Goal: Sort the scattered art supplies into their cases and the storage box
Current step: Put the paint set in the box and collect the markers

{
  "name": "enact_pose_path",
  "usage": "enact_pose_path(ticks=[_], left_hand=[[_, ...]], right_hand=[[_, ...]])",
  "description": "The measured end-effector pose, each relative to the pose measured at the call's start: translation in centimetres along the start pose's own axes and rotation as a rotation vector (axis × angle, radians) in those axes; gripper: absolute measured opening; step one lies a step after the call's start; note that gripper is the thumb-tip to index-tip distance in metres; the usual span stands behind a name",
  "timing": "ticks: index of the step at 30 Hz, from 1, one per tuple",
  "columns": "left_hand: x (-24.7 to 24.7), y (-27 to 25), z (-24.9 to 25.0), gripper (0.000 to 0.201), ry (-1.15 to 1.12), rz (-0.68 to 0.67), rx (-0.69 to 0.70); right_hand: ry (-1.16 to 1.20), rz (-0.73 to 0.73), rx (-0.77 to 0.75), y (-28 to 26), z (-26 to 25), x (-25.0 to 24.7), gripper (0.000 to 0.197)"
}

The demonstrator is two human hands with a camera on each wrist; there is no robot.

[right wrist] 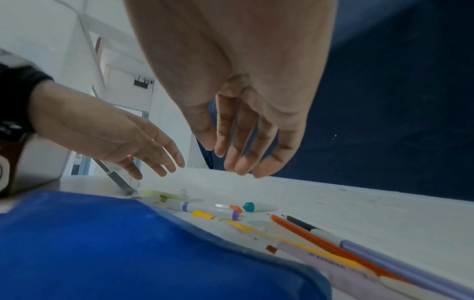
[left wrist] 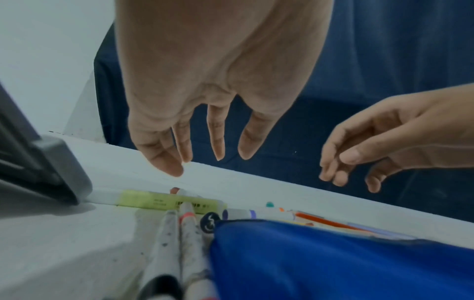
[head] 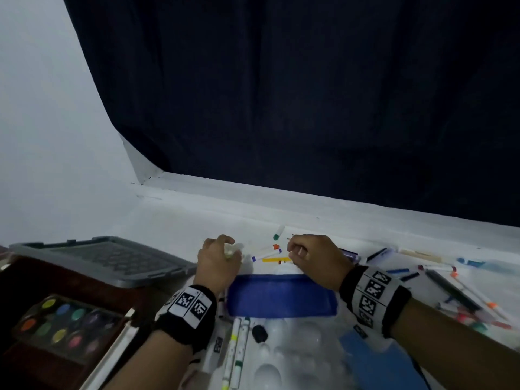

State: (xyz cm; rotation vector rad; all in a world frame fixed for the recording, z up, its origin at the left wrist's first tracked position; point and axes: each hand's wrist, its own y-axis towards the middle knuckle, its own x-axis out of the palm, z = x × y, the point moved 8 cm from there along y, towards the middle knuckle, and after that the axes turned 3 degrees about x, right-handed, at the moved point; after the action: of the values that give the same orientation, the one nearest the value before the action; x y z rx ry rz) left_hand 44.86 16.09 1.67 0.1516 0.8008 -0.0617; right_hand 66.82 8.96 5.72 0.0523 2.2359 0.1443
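Loose markers (right wrist: 205, 209) and coloured pencils (right wrist: 320, 241) lie scattered on the white tabletop (head: 174, 220), just beyond the far edge of the blue pencil case (head: 281, 294). Both hands hover over them: the left hand (left wrist: 205, 101) above a yellow-green highlighter (left wrist: 169, 201), the right hand (right wrist: 243, 121) above the purple-banded markers, fingers relaxed and holding nothing in the wrist views. This looks like the gathering step; next each hand must drop, pinch a pen and carry it to the case
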Motion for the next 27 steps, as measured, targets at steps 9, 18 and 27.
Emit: enact_pose_path(ticks=[9,18,27], left_hand=[[3.4,5.2,-1.2,0.039,0.316,-0.218,-0.122],[4.2,6.8,-1.4,0.022,0.421,-0.241,-0.071],[2.8,5.4,-0.1,0.030,0.203,-0.128,0.066]], right_hand=[[-0.340,-0.285,-0.044,7.2,1.8,6.5,0.033],[-0.608,-0.298,-0.090,7.7,2.0,7.5,0.013],[-0.426,-0.112,-0.002,5.7,0.6,2.9,0.016]])
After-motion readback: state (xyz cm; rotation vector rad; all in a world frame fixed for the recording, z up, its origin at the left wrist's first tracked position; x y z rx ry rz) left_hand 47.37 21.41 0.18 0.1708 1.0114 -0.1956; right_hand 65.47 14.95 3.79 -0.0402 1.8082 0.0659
